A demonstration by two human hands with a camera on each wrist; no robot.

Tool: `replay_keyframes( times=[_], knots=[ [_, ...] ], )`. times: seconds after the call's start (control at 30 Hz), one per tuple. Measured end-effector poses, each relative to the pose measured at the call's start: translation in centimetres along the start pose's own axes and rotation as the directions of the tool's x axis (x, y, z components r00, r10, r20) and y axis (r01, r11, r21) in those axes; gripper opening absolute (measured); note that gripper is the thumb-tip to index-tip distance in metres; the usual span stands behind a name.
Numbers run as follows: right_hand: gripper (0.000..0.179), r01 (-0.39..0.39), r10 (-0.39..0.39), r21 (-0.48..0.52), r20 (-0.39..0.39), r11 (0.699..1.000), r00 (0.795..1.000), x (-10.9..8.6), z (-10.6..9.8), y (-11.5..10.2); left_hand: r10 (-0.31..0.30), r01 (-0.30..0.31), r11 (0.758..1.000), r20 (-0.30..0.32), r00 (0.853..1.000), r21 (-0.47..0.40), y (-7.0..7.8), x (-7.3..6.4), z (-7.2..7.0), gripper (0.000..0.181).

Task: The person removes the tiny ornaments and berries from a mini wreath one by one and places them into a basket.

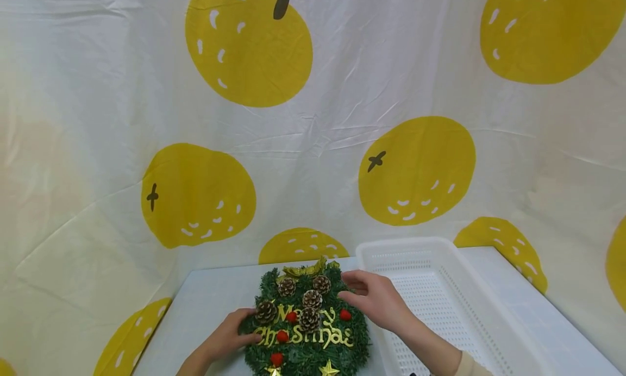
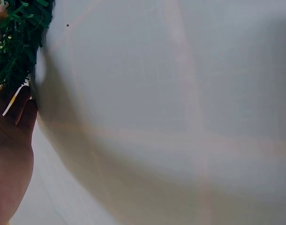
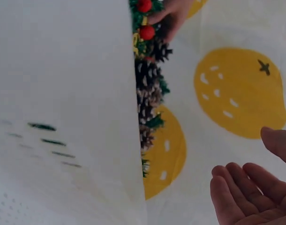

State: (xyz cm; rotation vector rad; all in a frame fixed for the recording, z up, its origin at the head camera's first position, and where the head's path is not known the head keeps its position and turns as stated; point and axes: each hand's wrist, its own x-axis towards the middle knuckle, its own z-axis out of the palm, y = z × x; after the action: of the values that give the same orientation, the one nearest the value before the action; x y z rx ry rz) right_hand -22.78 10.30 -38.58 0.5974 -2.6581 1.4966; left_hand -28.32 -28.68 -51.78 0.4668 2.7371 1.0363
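Observation:
A green tinsel Christmas wreath [image 1: 303,354] lies on the table, with gold "Merry Christmas" lettering [image 1: 305,335], several pine cones [image 1: 312,299], red balls [image 1: 345,314] and gold stars [image 1: 329,368]. A gold ribbon [image 1: 308,269] tops its far edge. My left hand [image 1: 226,335] grips the wreath's left side, the thumb over the front beside the lettering; in the left wrist view its other fingers reach the tinsel's edge [image 2: 21,51]. By the upper right edge is my right hand [image 1: 376,300], its fingers loosely bent and holding nothing, as the right wrist view shows the palm [image 3: 260,206] bare.
A white plastic basket [image 1: 481,289] with a perforated bottom stands right of the wreath, under my right forearm. The pale table [image 1: 217,289] ends at a hanging white cloth [image 1: 313,191] printed with large yellow fruits, which rises behind and on both sides.

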Motion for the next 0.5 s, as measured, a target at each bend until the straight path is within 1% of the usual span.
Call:
replay_keyframes(
  times=[0.2, 0.3, 0.37, 0.5],
  knots=[
    [0.046, 0.032, -0.033, 0.01, 0.021, 0.999, 0.999, 0.2, 1.1, -1.0, 0.004, -0.004, 1.0, 0.0, 1.0, -0.003, 0.0, -0.1, 0.0, 0.07],
    [0.046, 0.049, -0.049, 0.005, 0.014, 0.999, 0.999, 0.4, 1.7, -1.6, 0.003, -0.003, 1.0, -0.001, 1.0, 0.002, 0.0, 0.0, -0.1, 0.069],
    [0.046, 0.054, -0.054, 0.012, -0.006, 0.998, 0.999, 0.5, 2.1, -1.9, 0.003, -0.003, 1.0, -0.005, 1.0, 0.004, 0.1, 0.0, 0.0, 0.069],
    [0.05, 0.037, -0.032, 0.065, -0.072, 0.997, 0.997, 0.5, 3.1, -2.3, 0.007, -0.007, 1.0, -0.008, 1.0, 0.003, 0.1, -0.1, 0.0, 0.069]
  ],
)
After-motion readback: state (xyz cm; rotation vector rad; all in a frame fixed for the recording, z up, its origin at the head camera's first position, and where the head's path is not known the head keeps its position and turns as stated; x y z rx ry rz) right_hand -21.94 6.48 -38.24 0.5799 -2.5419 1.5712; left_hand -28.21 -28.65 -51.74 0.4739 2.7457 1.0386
